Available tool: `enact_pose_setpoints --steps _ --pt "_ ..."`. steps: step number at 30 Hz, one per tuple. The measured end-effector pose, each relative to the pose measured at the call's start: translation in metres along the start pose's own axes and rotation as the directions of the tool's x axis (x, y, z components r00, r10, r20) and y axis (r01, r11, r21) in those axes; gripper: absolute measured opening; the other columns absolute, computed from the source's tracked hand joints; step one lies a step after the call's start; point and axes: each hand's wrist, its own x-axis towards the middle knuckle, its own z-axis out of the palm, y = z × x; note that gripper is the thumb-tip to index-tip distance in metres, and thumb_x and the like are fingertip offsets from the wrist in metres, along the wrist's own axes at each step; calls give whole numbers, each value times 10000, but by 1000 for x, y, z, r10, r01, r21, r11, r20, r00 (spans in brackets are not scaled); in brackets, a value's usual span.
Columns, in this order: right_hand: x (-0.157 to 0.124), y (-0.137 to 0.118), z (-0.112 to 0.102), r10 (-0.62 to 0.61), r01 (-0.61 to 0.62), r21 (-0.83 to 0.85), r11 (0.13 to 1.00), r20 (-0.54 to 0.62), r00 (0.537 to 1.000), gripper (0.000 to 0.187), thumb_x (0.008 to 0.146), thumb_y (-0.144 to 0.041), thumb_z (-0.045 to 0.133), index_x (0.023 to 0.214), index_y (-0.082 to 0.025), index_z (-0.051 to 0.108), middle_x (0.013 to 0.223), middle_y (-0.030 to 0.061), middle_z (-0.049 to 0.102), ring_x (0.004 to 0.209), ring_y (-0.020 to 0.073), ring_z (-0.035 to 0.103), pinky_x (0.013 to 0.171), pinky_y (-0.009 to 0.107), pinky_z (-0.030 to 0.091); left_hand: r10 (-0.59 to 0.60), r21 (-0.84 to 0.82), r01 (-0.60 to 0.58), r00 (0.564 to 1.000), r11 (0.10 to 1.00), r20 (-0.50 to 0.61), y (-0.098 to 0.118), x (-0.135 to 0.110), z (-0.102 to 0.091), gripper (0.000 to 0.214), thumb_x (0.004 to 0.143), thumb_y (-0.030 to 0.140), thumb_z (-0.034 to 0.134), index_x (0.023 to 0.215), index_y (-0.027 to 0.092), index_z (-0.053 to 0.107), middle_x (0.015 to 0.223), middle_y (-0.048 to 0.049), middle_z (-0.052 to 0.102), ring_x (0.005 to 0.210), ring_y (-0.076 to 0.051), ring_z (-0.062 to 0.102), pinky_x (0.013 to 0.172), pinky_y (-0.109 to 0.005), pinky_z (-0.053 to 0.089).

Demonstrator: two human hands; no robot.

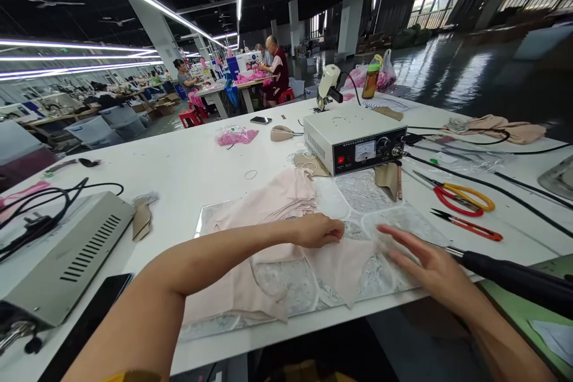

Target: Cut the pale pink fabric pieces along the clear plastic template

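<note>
My left hand [319,230] is closed, its fingers curled on the upper edge of a pale pink fabric piece [340,268]. My right hand [425,259] is at the right side of that piece, fingers stretched out and apart, the fingertips blurred by motion. Under the fabric lies a clear glass-like board [286,283] with grey, marbled rounded shapes. A stack of pale pink fabric pieces [282,194] rests beyond my left forearm, and more pale pink fabric [237,292] lies on the near left of the board. A black-handled pen-like tool [505,271] lies beside my right hand.
A white control box [358,137] with a meter stands behind the board. Orange-handled thread snips [470,225] and red-and-yellow scissors [461,196] lie to the right. A grey box with cables [76,250] is at left. People [277,68] work at sewing machines beyond.
</note>
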Motion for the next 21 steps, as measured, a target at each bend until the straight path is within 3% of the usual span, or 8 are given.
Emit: enact_pose_setpoints --steps 1,3,5,8,13,18,21 --pt "15 -11 3 -27 26 6 1000 153 988 540 632 -427 748 1147 -309 636 1232 44 589 1247 325 438 992 466 417 7 -11 -7 1000 1000 -1 3 -3 -3 93 873 129 479 798 184 482 791 -4 581 742 -136 530 698 -236 401" --pt "36 -26 8 -51 49 15 999 333 941 416 593 -408 776 977 -269 698 1040 37 657 1056 301 569 878 405 486 14 -34 -14 1000 999 -15 8 -11 -9 97 881 133 463 802 188 471 764 4 560 713 -129 513 685 -231 392" --pt "46 -33 12 -51 42 30 999 418 907 230 624 -408 762 725 -211 697 736 14 637 730 214 603 662 315 506 11 -66 -13 999 998 -43 10 -23 -19 96 890 144 453 806 191 462 745 11 539 683 -120 489 673 -226 386" --pt "44 -40 15 -41 14 63 998 454 890 331 710 -489 691 609 -174 668 610 11 571 569 136 498 534 253 435 -4 -123 -7 996 992 -94 11 -46 -33 92 899 168 453 810 189 452 756 13 518 669 -106 455 649 -213 382" --pt "36 -59 26 -14 -46 118 992 459 889 493 718 -639 616 702 -159 724 683 86 627 600 162 529 504 273 446 -73 -302 13 980 953 -188 11 -87 -47 80 909 218 465 848 166 468 742 16 488 660 -92 404 618 -200 361" --pt "34 -84 55 23 -118 167 979 485 874 471 671 -620 679 798 -169 724 679 65 620 560 153 535 441 256 433 -187 -449 70 957 891 -222 10 -127 -44 94 897 235 477 836 165 469 714 34 428 632 -87 352 566 -196 308" --pt "37 -91 79 -32 -62 199 978 436 899 405 614 -535 763 798 -176 723 657 60 623 503 150 530 370 240 401 -187 -483 62 958 873 -216 8 -148 -38 94 896 252 482 854 168 472 684 40 421 622 -87 353 561 -195 307"
